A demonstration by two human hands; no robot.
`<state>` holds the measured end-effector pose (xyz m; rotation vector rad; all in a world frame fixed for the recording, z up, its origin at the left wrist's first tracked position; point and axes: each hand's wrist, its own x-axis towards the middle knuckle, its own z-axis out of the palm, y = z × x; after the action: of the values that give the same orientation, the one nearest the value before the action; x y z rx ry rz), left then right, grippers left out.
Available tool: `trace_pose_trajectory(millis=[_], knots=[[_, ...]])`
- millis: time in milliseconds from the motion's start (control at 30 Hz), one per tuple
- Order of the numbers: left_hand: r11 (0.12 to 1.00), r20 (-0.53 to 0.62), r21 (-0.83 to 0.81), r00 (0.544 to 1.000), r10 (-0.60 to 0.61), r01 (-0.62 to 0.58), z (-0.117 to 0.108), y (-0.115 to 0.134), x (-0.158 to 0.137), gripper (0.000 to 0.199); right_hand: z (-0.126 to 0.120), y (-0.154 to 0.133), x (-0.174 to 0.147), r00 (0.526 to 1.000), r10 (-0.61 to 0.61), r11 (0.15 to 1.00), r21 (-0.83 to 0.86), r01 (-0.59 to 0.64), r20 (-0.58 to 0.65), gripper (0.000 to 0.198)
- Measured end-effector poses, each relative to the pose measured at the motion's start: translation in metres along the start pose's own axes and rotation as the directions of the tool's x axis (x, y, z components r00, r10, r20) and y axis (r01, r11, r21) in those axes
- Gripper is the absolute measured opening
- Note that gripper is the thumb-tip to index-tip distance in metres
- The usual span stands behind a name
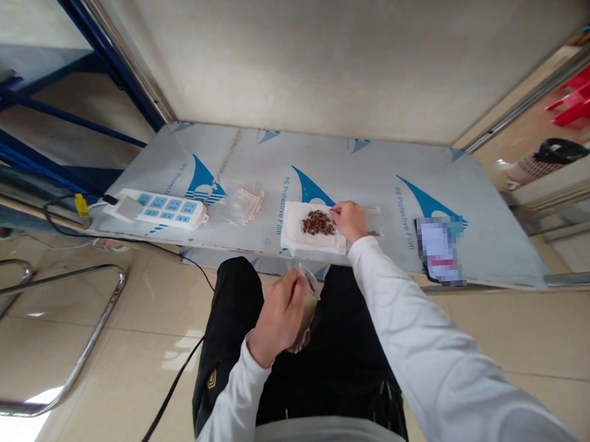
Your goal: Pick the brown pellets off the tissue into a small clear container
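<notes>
My left hand [282,308] is closed on a small plastic bag [307,307], held over my lap below the shelf edge. The bag's upper part is clear and its lower part looks brownish. On the shelf lies a white tissue-like sheet [291,229] with a heap of small dark red-brown pieces [318,223] on it; their kind is too small to make out. At the heap's right edge, my right hand [349,220] has its fingertips pinched together. Whatever is between them is hidden. A clear plastic bag [375,221] lies partly behind that hand.
The shelf [251,150] is covered in printed protective film. A white power strip [167,209] with a plugged-in adapter and cables sits at left, beside another clear bag [246,204]. A blurred-out phone-like object [439,251] lies at right. A metal chair frame [96,320] stands left.
</notes>
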<state>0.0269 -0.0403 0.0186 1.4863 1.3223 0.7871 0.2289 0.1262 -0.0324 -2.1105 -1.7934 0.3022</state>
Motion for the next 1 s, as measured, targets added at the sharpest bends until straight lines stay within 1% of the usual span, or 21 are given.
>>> trace_pose_trajectory(millis=[67, 100, 133, 200, 233, 267, 333, 367, 433, 533, 600, 700, 800, 833, 900, 1000], knots=[[1.000, -0.005, 0.006, 1.000, -0.003, 0.003, 0.000, 0.000, 0.001, 0.030, -0.014, -0.005, -0.009, 0.999, -0.024, 0.999, 0.028, 0.026, -0.045, 0.020], [1.000, -0.006, 0.008, 1.000, -0.007, 0.007, -0.001, 0.000, 0.002, 0.029, -0.024, -0.008, -0.018, 0.995, -0.052, 0.996, 0.071, 0.058, -0.080, 0.021], [1.000, -0.006, 0.008, 1.000, -0.013, 0.013, 0.000, 0.001, 0.002, 0.029, -0.035, -0.012, -0.029, 0.989, -0.088, 0.986, 0.131, 0.104, -0.121, 0.022], [1.000, -0.003, 0.008, 1.000, -0.020, 0.020, 0.001, 0.002, 0.003, 0.029, -0.059, -0.021, -0.061, 0.965, -0.177, 0.929, 0.290, 0.228, -0.191, 0.021], [1.000, 0.001, 0.009, 1.000, -0.019, 0.019, 0.002, 0.003, 0.004, 0.029, -0.069, -0.026, -0.080, 0.956, -0.227, 0.893, 0.351, 0.280, -0.184, 0.021], [1.000, 0.007, 0.009, 1.000, -0.017, 0.017, 0.003, 0.004, 0.004, 0.029, -0.078, -0.031, -0.100, 0.947, -0.292, 0.855, 0.408, 0.320, -0.133, 0.021], [1.000, 0.020, 0.003, 1.000, -0.013, 0.013, 0.005, 0.005, 0.004, 0.028, -0.087, -0.039, -0.135, 0.923, -0.385, 0.804, 0.484, 0.345, -0.018, 0.018], [1.000, 0.025, -0.003, 1.000, -0.010, 0.010, 0.007, 0.005, 0.003, 0.028, -0.088, -0.042, -0.149, 0.912, -0.410, 0.799, 0.491, 0.347, 0.022, 0.018], [1.000, 0.035, -0.014, 0.999, 0.000, 0.001, 0.009, 0.005, 0.001, 0.027, -0.086, -0.044, -0.168, 0.906, -0.418, 0.823, 0.447, 0.349, 0.063, 0.017], [1.000, 0.051, -0.009, 0.999, 0.005, -0.004, 0.011, 0.005, -0.002, 0.027, -0.081, -0.043, -0.176, 0.899, -0.432, 0.865, 0.314, 0.391, 0.068, 0.011], [1.000, 0.060, -0.006, 0.998, 0.007, -0.007, 0.010, 0.006, -0.005, 0.027, -0.082, -0.042, -0.176, 0.876, -0.475, 0.860, 0.251, 0.444, 0.077, 0.011], [1.000, 0.050, -0.012, 0.999, 0.019, -0.018, 0.009, 0.007, -0.007, 0.027, -0.089, -0.044, -0.174, 0.835, -0.539, 0.834, 0.209, 0.511, 0.111, 0.014], [0.999, 0.032, -0.055, 0.999, 0.003, -0.001, 0.009, 0.007, -0.009, 0.027, -0.095, -0.045, -0.175, 0.814, -0.566, 0.816, 0.223, 0.533, 0.127, 0.020], [0.997, 0.028, -0.081, 1.000, -0.005, 0.007, 0.009, 0.007, -0.009, 0.027, -0.095, -0.045, -0.177, 0.815, -0.567, 0.812, 0.246, 0.529, 0.119, 0.023], [0.991, 0.021, -0.134, 1.000, -0.019, 0.021, 0.009, 0.006, -0.011, 0.027, -0.093, -0.043, -0.182, 0.831, -0.548, 0.810, 0.308, 0.499, 0.095, 0.030], [0.983, 0.002, -0.178, 0.999, -0.045, 0.044, 0.010, 0.007, -0.013, 0.028, -0.082, -0.038, -0.195, 0.884, -0.466, 0.825, 0.374, 0.423, 0.029, 0.044]])
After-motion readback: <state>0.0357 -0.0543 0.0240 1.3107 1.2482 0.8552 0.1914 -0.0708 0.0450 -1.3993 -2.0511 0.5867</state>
